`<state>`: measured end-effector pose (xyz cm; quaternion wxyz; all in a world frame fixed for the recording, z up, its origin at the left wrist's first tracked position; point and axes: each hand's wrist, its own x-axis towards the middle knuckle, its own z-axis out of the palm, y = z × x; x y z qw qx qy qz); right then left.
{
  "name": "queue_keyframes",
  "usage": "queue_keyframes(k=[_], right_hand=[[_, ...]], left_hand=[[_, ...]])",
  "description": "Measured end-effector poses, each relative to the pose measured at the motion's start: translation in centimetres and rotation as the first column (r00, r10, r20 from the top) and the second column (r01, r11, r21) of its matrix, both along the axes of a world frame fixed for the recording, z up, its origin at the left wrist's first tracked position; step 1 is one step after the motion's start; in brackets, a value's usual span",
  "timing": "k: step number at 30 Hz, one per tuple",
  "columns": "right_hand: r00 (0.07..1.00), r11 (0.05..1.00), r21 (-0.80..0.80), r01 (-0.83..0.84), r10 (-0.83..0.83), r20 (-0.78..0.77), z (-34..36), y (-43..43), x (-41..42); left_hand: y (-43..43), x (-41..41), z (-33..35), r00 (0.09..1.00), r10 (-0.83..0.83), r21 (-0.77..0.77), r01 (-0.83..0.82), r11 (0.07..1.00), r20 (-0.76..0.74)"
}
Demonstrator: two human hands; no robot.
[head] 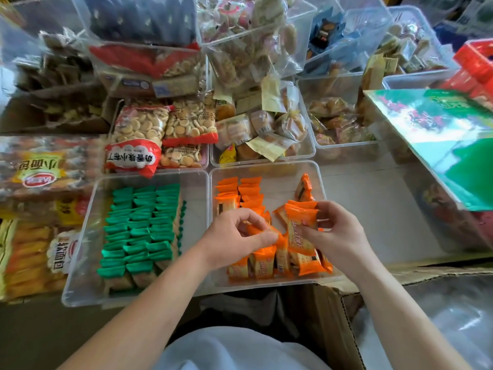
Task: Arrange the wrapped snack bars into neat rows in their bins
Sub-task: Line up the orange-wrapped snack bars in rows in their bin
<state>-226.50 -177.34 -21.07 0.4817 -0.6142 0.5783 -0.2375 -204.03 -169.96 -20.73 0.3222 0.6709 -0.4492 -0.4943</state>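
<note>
Two clear plastic bins sit side by side in front of me. The left bin [80, 252] holds green-wrapped snack bars [138, 228] standing in three neat rows. The right bin [266, 168] holds orange-wrapped snack bars: two short rows at its back left [238, 192], a row along its near wall [266, 265], and one loose bar [304, 189] at the back right. My left hand [234, 236] pinches an orange bar [262, 231] over the middle of that bin. My right hand [336, 233] holds another orange bar [301, 227] upright just beside it.
Bags of small round biscuits [160, 132] and bins of wrapped cakes [261, 132] crowd the space behind. Packs of bread rolls [32, 177] lie to the left. A green printed box [440, 137] rests on a large clear bin to the right. Cardboard [333, 311] lies near my lap.
</note>
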Motion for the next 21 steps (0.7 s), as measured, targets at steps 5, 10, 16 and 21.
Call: queue_keyframes(k=[5,10,16,21], right_hand=[[1.0,1.0,0.004,0.027,-0.027,-0.006,0.3,0.3,0.0],[0.999,0.999,-0.002,0.049,-0.049,0.009,0.6,0.1,-0.2],[0.998,0.998,-0.03,0.06,-0.06,-0.013,0.5,-0.4,-0.5],[0.998,0.999,-0.026,0.047,-0.048,-0.027,0.8,-1.2,-0.8]], left_hand=[[1.1,0.2,0.0,0.998,0.033,-0.054,-0.03,0.998,0.047],[1.5,1.1,0.1,0.989,0.091,-0.038,-0.096,0.995,-0.116],[1.2,1.5,-0.2,0.984,0.115,-0.074,-0.126,0.989,-0.134],[0.4,1.8,-0.1,0.994,0.089,-0.088,-0.095,0.992,-0.065]])
